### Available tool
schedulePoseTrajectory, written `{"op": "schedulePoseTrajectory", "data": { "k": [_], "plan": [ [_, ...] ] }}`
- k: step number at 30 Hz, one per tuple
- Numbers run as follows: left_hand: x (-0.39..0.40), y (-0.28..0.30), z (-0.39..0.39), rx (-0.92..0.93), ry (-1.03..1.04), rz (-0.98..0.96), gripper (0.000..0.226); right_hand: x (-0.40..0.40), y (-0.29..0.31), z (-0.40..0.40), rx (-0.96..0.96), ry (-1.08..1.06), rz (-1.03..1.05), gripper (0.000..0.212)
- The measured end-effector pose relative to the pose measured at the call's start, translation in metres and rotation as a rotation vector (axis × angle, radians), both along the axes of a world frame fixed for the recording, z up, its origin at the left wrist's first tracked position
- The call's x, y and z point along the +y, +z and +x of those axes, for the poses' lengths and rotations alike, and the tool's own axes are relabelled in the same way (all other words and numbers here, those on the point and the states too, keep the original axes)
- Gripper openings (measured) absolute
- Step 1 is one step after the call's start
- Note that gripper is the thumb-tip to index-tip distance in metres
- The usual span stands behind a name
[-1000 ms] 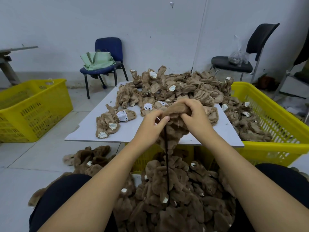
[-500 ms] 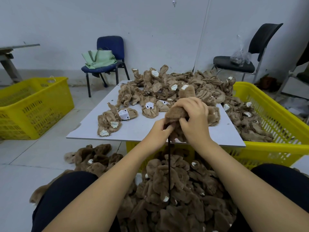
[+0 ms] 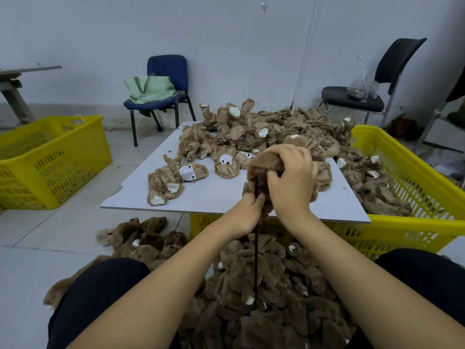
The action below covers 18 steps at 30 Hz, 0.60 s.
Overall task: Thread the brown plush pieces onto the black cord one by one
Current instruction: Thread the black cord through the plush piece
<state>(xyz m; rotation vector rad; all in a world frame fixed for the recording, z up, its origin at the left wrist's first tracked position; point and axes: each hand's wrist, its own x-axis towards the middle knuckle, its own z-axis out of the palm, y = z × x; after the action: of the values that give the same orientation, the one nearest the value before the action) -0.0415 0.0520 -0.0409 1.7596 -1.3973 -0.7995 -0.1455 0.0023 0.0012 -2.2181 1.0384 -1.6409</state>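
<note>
Head view, looking down over two bare forearms. Right hand (image 3: 293,182) curled round a fuzzy brown plush piece (image 3: 261,166), gripping it from above, just over the near half of the flat grey desk (image 3: 216,192). Left hand (image 3: 247,210) lower and just beside, fingers and thumb pinching the thin black cord (image 3: 256,248) right under that piece. Cord running straight down from the plush piece through the left hand into a big heap of darker brown threaded plush pieces (image 3: 264,298) between the knees, on the floor. On the desk, a loose pile of tan inside-out plush pieces (image 3: 251,132), spilling rightward into a yellow slotted plastic crate (image 3: 415,187). Further left, well apart, a second yellow plastic crate (image 3: 50,159) on the tiled floor. At the wall, a blue chair (image 3: 167,71) with a pale green bag (image 3: 149,89) on its seat, and a black chair (image 3: 377,79) carrying a clear plastic bag (image 3: 361,84).
</note>
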Motion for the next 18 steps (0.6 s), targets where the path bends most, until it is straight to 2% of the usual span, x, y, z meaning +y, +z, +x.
{"op": "schedulePoseTrajectory", "data": {
  "k": [7,18],
  "plan": [
    [0.002,0.002,0.004,-0.004,-0.011,-0.023,0.030,0.007,-0.009,-0.002,0.108,0.157,-0.085,0.049],
    [-0.003,0.003,0.000,0.093,0.044,0.004,0.021,0.004,-0.004,-0.011,-0.098,0.168,-0.026,0.043]
  ]
}}
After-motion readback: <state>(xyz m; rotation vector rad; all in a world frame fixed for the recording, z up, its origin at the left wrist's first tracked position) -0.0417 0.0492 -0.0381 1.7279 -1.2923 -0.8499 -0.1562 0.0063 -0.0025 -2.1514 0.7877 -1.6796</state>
